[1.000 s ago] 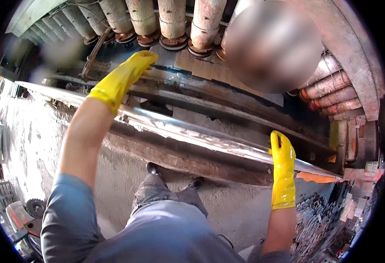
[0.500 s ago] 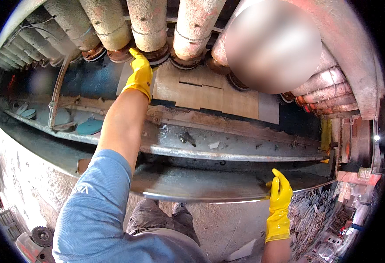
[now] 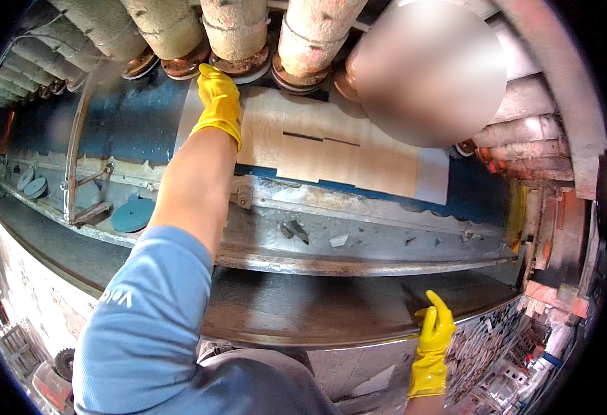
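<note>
My left hand (image 3: 218, 97), in a yellow rubber glove, reaches far forward to the left end of a row of flat beige panels (image 3: 303, 149). Its fingers look curled and closed just below a round machine head (image 3: 241, 66); whatever may be inside them is hidden. The panels lie close together on a dark blue surface (image 3: 127, 128), with a pale grey panel (image 3: 431, 176) at their right end. At the lower right, my right hand (image 3: 436, 328), also gloved in yellow, is open, with its index finger extended and thumb apart. It is nearest to the front metal ledge (image 3: 283, 321).
Thick cylinders (image 3: 321, 31) with round heads line the back, above the panels. A grey trough (image 3: 379, 238) holds broken bits and a teal disc (image 3: 133, 216). An upright metal bar (image 3: 75, 149) stands left. Stacked thin pieces (image 3: 487, 346) lie at right. A blurred patch hides the upper right.
My left hand's pointing finger has curled in, and the hand sits slightly higher in the picture. My right hand appears lower. The whole view has shifted a little.
</note>
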The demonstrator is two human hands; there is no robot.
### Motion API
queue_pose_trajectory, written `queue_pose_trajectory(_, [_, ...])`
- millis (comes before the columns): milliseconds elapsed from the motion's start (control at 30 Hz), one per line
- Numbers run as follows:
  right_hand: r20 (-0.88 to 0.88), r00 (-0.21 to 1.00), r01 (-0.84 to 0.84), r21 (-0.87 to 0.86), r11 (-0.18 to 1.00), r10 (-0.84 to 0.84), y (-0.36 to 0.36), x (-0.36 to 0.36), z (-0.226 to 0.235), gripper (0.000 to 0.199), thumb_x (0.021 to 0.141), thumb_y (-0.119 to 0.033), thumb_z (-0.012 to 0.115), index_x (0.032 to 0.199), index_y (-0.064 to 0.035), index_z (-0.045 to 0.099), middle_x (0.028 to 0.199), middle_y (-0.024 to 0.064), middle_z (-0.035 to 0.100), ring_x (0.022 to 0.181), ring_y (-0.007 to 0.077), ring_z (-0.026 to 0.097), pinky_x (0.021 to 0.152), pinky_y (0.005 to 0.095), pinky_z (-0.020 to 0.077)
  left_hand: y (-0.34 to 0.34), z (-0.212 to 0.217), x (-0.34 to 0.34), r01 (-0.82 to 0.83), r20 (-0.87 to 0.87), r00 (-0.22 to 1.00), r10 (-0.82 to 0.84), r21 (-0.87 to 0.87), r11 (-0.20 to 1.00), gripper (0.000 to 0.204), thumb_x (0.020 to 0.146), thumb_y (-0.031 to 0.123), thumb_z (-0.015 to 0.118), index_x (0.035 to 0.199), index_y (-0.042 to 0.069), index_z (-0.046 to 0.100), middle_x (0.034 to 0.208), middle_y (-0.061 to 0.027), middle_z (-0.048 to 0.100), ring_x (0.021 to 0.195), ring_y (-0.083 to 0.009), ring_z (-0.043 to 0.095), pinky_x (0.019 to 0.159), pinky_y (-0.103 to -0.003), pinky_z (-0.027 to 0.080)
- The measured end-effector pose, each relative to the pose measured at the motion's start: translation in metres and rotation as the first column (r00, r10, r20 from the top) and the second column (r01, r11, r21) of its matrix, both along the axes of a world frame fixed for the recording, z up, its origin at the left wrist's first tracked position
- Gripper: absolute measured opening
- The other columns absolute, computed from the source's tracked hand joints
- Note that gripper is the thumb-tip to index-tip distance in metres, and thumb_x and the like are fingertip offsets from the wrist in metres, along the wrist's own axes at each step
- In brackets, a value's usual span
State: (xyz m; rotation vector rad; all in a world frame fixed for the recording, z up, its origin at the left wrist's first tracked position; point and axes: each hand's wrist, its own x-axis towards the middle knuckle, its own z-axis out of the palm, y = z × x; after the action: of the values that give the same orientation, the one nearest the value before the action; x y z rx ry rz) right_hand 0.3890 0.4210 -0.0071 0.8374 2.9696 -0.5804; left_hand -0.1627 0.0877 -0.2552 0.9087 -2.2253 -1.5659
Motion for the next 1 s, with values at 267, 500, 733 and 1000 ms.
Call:
queue_pose_trajectory(267, [-0.05,0.997,-0.049,0.038,0.998,0.051,0.018,-0.015,-0.001,0.032,0.1,-0.027,0.062,0.122,-0.0073,0.076,0.076,0.0082,0.075,0.076,0.031,0.067,0.074,0.0412,0.0512,-0.006,-0.046,-0.069,0.044,0.011,0.999,-0.044,-0.089,0.995,0.073,0.111,0.053,0.027,0.116,-0.005,0.071,0.115,-0.0319,0.071,0.108,-0.0493,0.068,0.089,-0.054,0.054])
queue_pose_trajectory(500, [-0.03,0.997,-0.066,0.071,0.995,0.068,0.015,-0.014,0.002,0.038,0.102,-0.033,0.057,0.124,-0.007,0.075,0.075,0.0058,0.075,0.075,0.0285,0.067,0.076,0.0408,0.0509,-0.017,-0.082,-0.102,0.068,-0.084,0.992,-0.092,-0.256,0.964,0.073,0.111,0.052,0.028,0.115,-0.007,0.071,0.112,-0.0312,0.073,0.108,-0.0485,0.068,0.089,-0.052,0.054])
queue_pose_trajectory(733, [0.032,0.999,-0.041,0.085,0.996,0.039,0.014,-0.007,0.004,0.035,0.102,-0.029,0.058,0.123,-0.0072,0.076,0.081,0.0085,0.075,0.073,0.031,0.065,0.075,0.0416,0.0507,0.007,-0.068,-0.081,0.031,-0.146,0.979,-0.144,-0.587,0.809,0.048,0.109,0.039,0.042,0.112,0.0,0.069,0.104,-0.0203,0.076,0.096,-0.0357,0.071,0.078,-0.045,0.057])
queue_pose_trajectory(1000, [0.007,0.999,-0.049,0.089,0.995,0.049,0.022,-0.01,0.004,0.033,0.1,-0.029,0.062,0.119,-0.0069,0.077,0.089,0.0134,0.075,0.076,0.0341,0.065,0.073,0.0442,0.0506,-0.004,-0.06,-0.072,0.194,-0.076,0.963,-0.259,-0.472,0.86,0.026,0.108,0.021,0.047,0.11,0.0,0.063,0.105,-0.0254,0.074,0.099,-0.0426,0.072,0.079,-0.049,0.058])
